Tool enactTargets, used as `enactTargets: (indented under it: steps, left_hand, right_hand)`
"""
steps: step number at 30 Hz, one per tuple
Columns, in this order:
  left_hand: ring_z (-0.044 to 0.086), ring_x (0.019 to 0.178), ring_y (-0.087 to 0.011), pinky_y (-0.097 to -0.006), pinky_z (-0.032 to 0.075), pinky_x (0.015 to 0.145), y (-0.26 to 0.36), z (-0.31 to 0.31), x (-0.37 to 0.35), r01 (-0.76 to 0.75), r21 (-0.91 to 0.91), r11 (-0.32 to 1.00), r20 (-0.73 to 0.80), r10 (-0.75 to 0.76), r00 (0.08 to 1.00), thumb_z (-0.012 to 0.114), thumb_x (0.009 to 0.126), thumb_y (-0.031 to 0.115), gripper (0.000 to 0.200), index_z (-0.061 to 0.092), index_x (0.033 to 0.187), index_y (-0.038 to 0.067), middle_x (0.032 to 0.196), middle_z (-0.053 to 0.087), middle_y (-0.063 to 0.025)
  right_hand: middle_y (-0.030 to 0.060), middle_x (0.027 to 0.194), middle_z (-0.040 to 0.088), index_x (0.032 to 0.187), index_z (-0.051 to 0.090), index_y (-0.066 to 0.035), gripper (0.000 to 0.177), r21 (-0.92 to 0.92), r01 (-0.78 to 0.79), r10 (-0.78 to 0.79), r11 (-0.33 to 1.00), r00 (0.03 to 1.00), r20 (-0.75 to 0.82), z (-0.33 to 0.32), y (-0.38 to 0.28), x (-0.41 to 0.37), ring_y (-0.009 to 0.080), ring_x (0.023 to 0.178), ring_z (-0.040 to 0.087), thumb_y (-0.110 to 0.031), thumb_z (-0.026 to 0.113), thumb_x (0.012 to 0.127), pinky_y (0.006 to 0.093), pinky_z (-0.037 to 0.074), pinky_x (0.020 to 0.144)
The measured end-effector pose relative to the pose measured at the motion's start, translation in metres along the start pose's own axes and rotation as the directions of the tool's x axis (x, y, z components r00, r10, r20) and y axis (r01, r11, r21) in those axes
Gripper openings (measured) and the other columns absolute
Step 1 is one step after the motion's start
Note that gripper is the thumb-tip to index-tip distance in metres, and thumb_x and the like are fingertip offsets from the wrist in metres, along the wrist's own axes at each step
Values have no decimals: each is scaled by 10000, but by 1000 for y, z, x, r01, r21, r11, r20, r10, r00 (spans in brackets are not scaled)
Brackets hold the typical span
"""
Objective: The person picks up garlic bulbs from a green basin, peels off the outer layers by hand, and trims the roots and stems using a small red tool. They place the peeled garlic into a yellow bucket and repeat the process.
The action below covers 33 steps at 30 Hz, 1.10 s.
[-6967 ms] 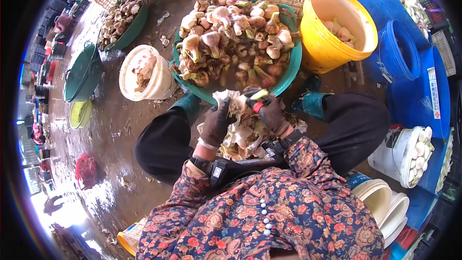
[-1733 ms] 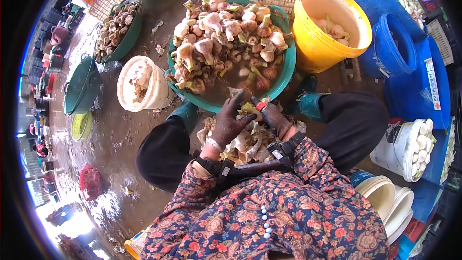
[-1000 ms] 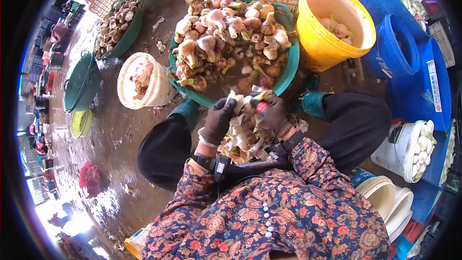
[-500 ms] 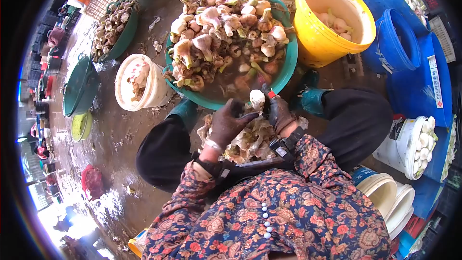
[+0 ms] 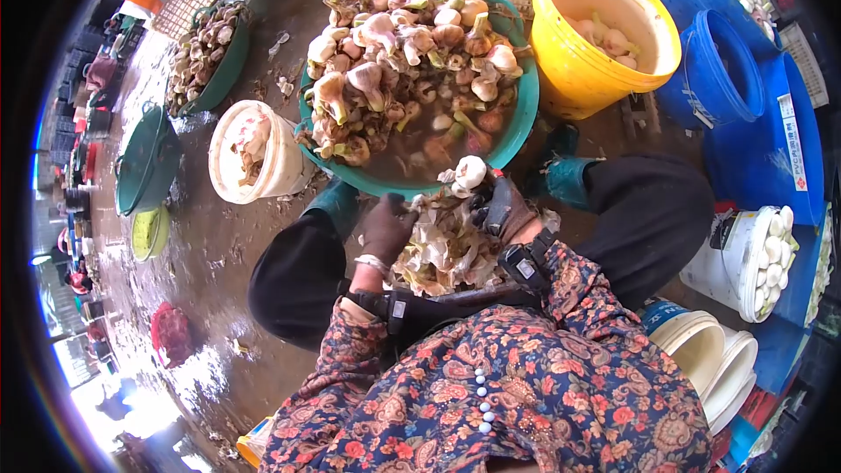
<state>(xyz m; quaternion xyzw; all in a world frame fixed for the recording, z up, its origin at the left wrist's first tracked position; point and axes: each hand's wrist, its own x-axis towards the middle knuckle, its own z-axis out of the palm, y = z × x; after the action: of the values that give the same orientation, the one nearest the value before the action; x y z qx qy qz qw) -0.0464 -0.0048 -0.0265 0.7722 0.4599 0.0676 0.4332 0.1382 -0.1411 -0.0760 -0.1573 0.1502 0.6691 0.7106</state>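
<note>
My right hand (image 5: 506, 210) is closed on a round white garlic bulb (image 5: 470, 172), held ahead and slightly left, against the green tub's (image 5: 368, 180) near rim; no long axis shows. My left hand (image 5: 386, 228) lies farther off, nearer me, beside the peelings (image 5: 447, 250); whether it grips anything, I cannot tell.

The gloved left hand (image 5: 388, 228) and right hand (image 5: 508, 212) flank garlic skins (image 5: 445, 250), a white bulb (image 5: 470, 172) just beyond the right hand. Ahead of both sits a teal basin (image 5: 526, 118) of garlic (image 5: 372, 83); ahead and rightward, a yellow bucket (image 5: 569, 79).
</note>
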Motion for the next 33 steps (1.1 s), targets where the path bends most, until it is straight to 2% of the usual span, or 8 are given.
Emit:
enactTargets:
  steps: [2, 3, 6, 9, 12, 18, 24, 33]
  left_hand:
    - [583, 676, -105, -268, 484, 617, 25, 7, -8, -195, -98, 976, -67, 189, 980, 672, 809, 183, 244, 584, 925, -13, 772, 641, -68]
    - [584, 725, -109, -267, 486, 645, 37, 11, -8, -167, -258, 951, -48, 160, 986, 705, 780, 192, 300, 580, 960, -12, 792, 641, -74]
    - [608, 737, -140, -261, 483, 691, 84, 7, -14, -217, -350, 911, -94, 197, 976, 716, 770, 189, 311, 567, 969, 3, 829, 646, -102]
    - [581, 663, -122, -250, 478, 614, 64, 13, 0, -18, -679, 734, 101, 118, 988, 657, 820, 163, 229, 566, 960, 7, 790, 611, -54]
    - [550, 591, -106, -240, 459, 536, 65, -8, 1, 142, -887, 439, 217, 124, 968, 596, 866, 152, 164, 569, 938, 7, 723, 582, -27]
    - [618, 857, -355, -381, 481, 788, 24, -11, 45, -204, 382, 901, 320, 78, 944, 671, 719, 321, 504, 569, 1096, 4, 916, 648, -176]
    - [609, 912, -327, -371, 468, 812, 17, 54, 163, 32, 8, 999, 181, -33, 983, 669, 711, 413, 549, 591, 1079, 13, 976, 636, -199]
    - [621, 889, -345, -359, 497, 773, 25, 88, 175, -64, -226, 972, 193, 109, 975, 742, 643, 454, 686, 550, 1113, -7, 1015, 627, -186]
  right_hand:
    - [32, 1039, 606, 1179, 506, -72, 317, -165, 117, -81, 979, 974, 210, -17, 5, 8, 116, 814, 599, -253, 381, 951, 221, 495, 596]
    - [28, 1003, 604, 1175, 506, -67, 292, -853, 304, -428, 425, 897, 106, -8, 14, 5, 99, 791, 589, -214, 379, 957, 204, 479, 602]
    - [32, 964, 606, 1152, 521, -54, 281, -168, 19, 1, 986, 993, 122, 7, 3, -7, 113, 780, 584, -211, 399, 954, 228, 485, 633]
    - [35, 904, 617, 1107, 550, -46, 296, -730, 235, -314, 641, 949, 30, 30, 18, -11, 144, 739, 583, -250, 403, 951, 261, 494, 647]
    - [39, 887, 628, 1075, 570, -49, 297, -274, 138, -149, 952, 989, -20, 37, 9, -4, 173, 728, 593, -269, 419, 944, 287, 498, 641]
    - [72, 713, 627, 808, 645, 12, 384, -923, 4, -643, 385, 719, -265, -25, -14, 23, 200, 621, 556, -368, 591, 829, 328, 439, 592]
    - [84, 925, 643, 1063, 586, -39, 413, -212, 492, -491, 844, 869, 62, 168, -90, 1, 177, 806, 628, -404, 460, 918, 297, 509, 746]
    - [4, 559, 544, 687, 629, -73, 424, -945, 130, -764, 300, 626, -156, 64, -61, 27, 160, 469, 501, -464, 584, 845, 324, 385, 447]
